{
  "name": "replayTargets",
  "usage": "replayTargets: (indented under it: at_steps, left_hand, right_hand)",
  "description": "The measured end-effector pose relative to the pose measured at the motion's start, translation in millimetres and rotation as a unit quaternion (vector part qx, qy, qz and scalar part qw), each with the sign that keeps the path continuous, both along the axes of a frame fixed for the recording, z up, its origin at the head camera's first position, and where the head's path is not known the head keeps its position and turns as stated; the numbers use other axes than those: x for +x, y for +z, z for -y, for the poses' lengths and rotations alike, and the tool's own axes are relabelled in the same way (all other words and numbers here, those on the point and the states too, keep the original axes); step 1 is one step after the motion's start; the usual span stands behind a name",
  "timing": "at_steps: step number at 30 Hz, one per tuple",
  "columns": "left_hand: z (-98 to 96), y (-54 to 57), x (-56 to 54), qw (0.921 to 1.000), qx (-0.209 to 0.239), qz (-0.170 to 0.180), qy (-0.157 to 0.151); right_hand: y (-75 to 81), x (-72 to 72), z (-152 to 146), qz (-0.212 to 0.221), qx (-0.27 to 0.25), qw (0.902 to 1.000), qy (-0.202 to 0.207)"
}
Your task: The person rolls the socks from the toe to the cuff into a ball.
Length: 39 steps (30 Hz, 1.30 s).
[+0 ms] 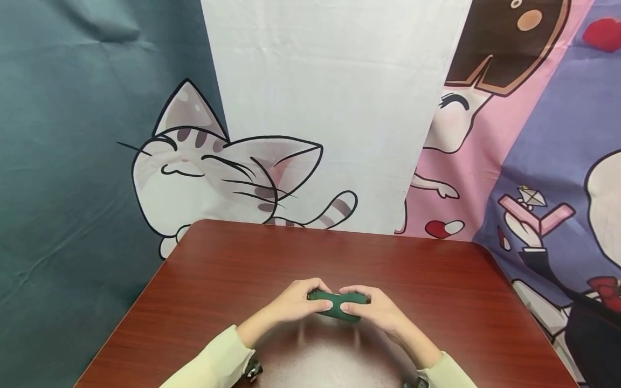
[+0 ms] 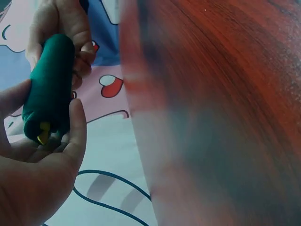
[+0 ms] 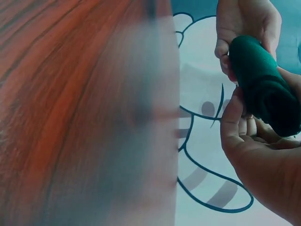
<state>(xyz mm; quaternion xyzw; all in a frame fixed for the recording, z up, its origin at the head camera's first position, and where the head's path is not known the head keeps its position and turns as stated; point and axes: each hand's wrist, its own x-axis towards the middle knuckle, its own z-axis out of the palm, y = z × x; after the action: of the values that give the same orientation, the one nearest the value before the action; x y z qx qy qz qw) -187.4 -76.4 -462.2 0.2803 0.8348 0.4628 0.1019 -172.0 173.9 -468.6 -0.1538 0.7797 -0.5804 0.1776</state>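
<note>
A dark green cloth point(image 1: 342, 306), rolled into a short thick cylinder, is held above the table between both hands. My left hand point(image 1: 296, 300) grips its left end, thumb on the near side and fingers behind. On the other end, my right hand point(image 1: 383, 310) holds it the same way, and the two thumbs nearly meet at the middle. Seen from the left wrist, a small yellow piece point(image 2: 43, 133) shows at the roll's end. The right wrist view shows the spiral layers of the rolled cloth point(image 3: 273, 103) at the other end.
The reddish-brown wooden table point(image 1: 233, 258) has a glossy reflection in front of the hands. Behind it hangs a cartoon-printed curtain point(image 1: 310, 81) with a cat and figures. Both sleeves point(image 1: 218, 355) are pale, with a dark device at each cuff.
</note>
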Motion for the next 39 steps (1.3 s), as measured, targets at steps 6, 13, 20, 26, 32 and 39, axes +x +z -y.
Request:
replayTargets:
  at_steps: [6,13,20,26,32,39]
  left_hand:
    - [1.6,-1.7,3.6,0.9989,0.025,-0.039,0.004]
    - [6.0,-3.8,6.3,0.9939,0.058,-0.093,-0.008]
    - [6.1,0.8,8.7,0.9895,0.043,-0.137,0.017]
    - [1.9,2.1,9.2,0.9854,0.033,-0.153,0.066]
    - [-0.8,-0.4,13.6,0.9838,-0.041,-0.112,0.134]
    - [-11.5,4.5,19.3,0.9980,-0.009,-0.005,0.062]
  right_hand:
    - [4.0,1.7,2,0.008,0.007,0.9999,0.002]
    - [2.2,6.4,8,-0.092,0.049,0.9941,-0.027]
    - [-2.2,11.5,14,-0.300,0.060,0.9482,-0.085]
    - [-3.3,13.3,14,-0.428,0.080,0.8927,-0.117]
    - [-3.4,8.3,13,-0.572,0.074,0.8096,-0.110]
    - [-1.7,4.7,21,-0.706,0.119,0.6891,-0.110]
